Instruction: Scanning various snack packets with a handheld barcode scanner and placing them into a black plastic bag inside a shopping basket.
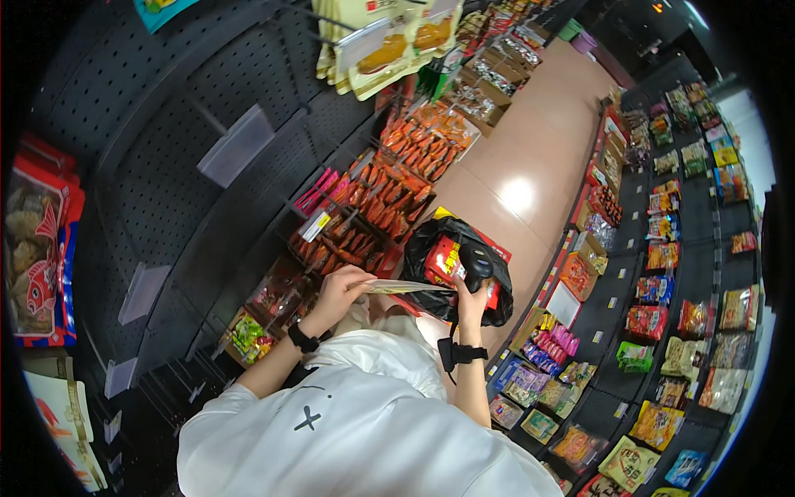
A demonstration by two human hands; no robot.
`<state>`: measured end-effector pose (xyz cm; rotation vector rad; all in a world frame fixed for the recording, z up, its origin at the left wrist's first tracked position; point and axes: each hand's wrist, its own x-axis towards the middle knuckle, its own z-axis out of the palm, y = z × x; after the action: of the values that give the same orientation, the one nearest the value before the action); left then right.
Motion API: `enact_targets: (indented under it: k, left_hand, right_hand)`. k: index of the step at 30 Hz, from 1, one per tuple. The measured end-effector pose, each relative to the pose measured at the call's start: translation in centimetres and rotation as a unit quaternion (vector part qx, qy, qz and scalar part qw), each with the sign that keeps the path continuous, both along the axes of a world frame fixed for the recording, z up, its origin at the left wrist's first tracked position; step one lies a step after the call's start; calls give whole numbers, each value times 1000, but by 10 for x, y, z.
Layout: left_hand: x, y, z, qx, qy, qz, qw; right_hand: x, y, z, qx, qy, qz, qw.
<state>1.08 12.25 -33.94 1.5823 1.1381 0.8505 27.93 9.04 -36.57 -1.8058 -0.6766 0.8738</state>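
Note:
A thin flat snack packet (410, 286), seen nearly edge-on, spans the space between my two hands. My left hand (343, 292) pinches its left end between thumb and fingers. In my right hand (470, 301) is a black handheld barcode scanner (477, 264), with the packet's right end against or close to its thumb side; whether that hand also grips the packet is hard to tell. Beneath them, a black plastic bag (419, 248) lies open with red snack packs (443, 258) inside. Both wrists wear black straps.
On the left stands a black pegboard rack (205, 81) with metal hooks and clear tag holders (237, 146). Boxes of red-orange snack packets (379, 199) line its lower shelf. A tiled aisle (528, 149) runs ahead. Stocked snack shelves (627, 273) curve along the right.

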Motion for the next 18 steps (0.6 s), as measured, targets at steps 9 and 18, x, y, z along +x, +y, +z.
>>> enact_targets:
  k: [9,18]
  left_hand:
    - [18,74,92,-52,-212,-155,964]
    - [102,121,32,-390,-721,-244,518]
  right_hand:
    - [12,-19,45,47,79,-89,992]
    - [-14,-39,131,111,109,2,988]
